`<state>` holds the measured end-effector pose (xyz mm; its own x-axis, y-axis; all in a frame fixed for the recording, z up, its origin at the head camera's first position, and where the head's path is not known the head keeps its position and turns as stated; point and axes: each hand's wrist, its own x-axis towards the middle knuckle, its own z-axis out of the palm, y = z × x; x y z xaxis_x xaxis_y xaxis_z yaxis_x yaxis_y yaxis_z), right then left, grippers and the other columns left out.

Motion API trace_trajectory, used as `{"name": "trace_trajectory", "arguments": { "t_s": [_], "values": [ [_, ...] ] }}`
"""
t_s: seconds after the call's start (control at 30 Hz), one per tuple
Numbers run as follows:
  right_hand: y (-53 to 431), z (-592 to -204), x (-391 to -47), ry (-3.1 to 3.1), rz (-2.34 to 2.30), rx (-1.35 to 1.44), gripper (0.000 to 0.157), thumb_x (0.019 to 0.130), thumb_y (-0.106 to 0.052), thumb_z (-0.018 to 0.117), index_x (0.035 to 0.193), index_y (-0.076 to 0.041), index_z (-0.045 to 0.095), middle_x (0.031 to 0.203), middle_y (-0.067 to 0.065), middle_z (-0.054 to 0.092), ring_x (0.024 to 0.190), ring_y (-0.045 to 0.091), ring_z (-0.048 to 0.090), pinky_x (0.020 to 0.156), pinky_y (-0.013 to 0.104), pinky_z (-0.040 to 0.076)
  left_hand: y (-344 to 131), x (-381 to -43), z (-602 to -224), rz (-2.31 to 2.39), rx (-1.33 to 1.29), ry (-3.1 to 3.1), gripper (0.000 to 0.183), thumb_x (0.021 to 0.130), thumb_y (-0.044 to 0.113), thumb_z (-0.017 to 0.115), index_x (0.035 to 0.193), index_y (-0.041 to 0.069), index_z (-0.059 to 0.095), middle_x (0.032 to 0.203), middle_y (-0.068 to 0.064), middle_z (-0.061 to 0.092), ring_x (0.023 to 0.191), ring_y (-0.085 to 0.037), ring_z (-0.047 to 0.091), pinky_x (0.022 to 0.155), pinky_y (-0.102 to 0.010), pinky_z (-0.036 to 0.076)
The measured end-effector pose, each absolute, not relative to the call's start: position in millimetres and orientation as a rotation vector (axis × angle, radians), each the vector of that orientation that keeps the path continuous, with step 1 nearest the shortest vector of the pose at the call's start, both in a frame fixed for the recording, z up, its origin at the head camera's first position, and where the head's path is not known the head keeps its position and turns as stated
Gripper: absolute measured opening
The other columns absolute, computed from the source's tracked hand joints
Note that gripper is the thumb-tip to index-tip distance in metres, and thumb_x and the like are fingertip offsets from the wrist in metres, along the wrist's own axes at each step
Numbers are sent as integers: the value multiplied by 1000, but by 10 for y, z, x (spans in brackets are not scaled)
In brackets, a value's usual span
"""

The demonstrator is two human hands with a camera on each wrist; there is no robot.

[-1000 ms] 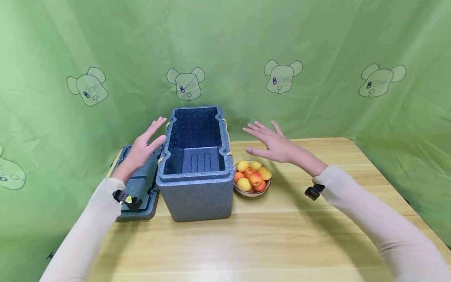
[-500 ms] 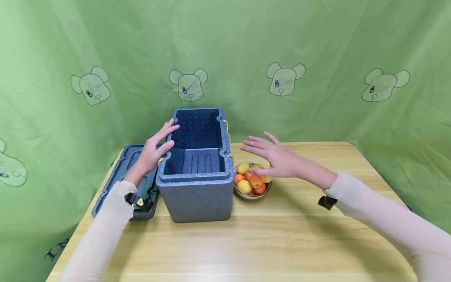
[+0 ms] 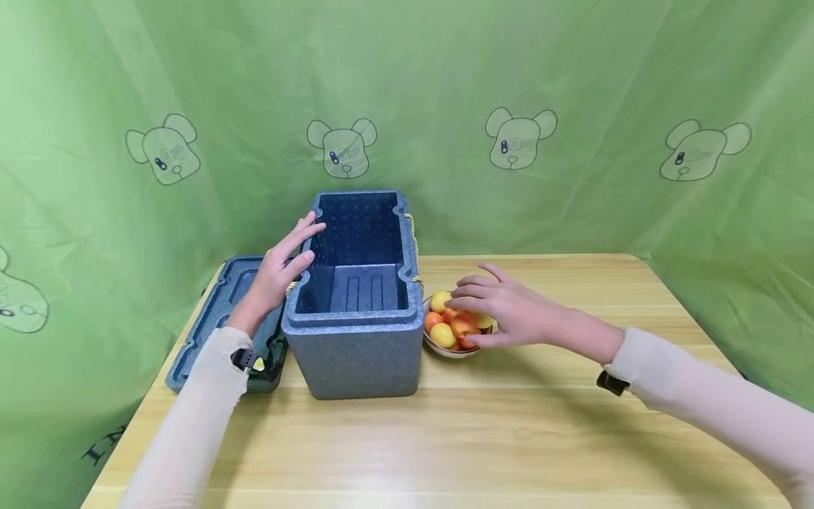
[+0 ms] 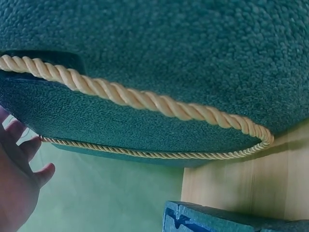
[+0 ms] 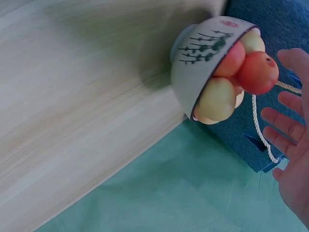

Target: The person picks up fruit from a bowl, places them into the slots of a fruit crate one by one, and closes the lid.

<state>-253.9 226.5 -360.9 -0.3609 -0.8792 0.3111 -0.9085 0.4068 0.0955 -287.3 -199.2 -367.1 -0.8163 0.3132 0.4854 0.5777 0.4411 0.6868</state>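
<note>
hovering at the bowl [image 5: 190,82], the right hand [image 3: 518,314] is held with its fingers apart and gently bent, and nothing is gripped by them. a red fruit [image 5: 259,72] is seen just beside the nearest fingertip in the right wrist view, but whether it is touched cannot be told. the fingers of the left hand [image 3: 273,279] are spread too, and are held at the left rim of the blue box [image 3: 359,364]; nothing is gripped there, and contact with the rim cannot be confirmed.

the bowl is set upright with its mouth facing up; its form is round, so no long axis is shown. the box is likewise stood upright, mouth upward, its long axis run from the near side to the far side.

the bowl is placed beneath and just ahead of the right hand's fingertips, with yellow, orange and red fruit [image 3: 443,335] heaped inside. past the bowl from those fingers, the box is stood just beside it. a twisted rope [image 4: 145,100] is strung along the box wall near the left hand's fingers. on the bench [image 3: 394,445], left of those fingers, the lid [image 3: 219,304] is laid, partly covered by the arm.
</note>
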Motion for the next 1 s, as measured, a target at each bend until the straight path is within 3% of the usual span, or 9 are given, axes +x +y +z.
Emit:
{"name": "trace_trajectory", "arguments": {
  "t_s": [0.3,0.6,1.0],
  "values": [
    [2228,-3659,-2575,-2339,94,1584,51,77,-37,86,118,-10,74,108,4,72,111,26,62,110,66,33,-2005,-2882,-3666,-1312,-770,-2410,51,103,23,48,154,21,47,169,3,26,160,-24,13,126,-63,13],
    [2195,-3716,-2591,-2308,63,1613,42,77,-32,86,112,-12,76,97,-1,70,98,21,60,98,55,40,-1979,-2874,-3681,-1329,-781,-2383,52,103,25,47,155,19,47,169,1,27,160,-22,15,126,-60,15],
    [2184,-3758,-2611,-2283,120,1619,34,74,-28,87,102,-12,76,91,-2,69,93,20,59,96,49,39,-1991,-2898,-3708,-1330,-779,-2355,53,102,26,46,154,15,48,169,-3,29,159,-24,17,127,-59,16]
  ]
}}
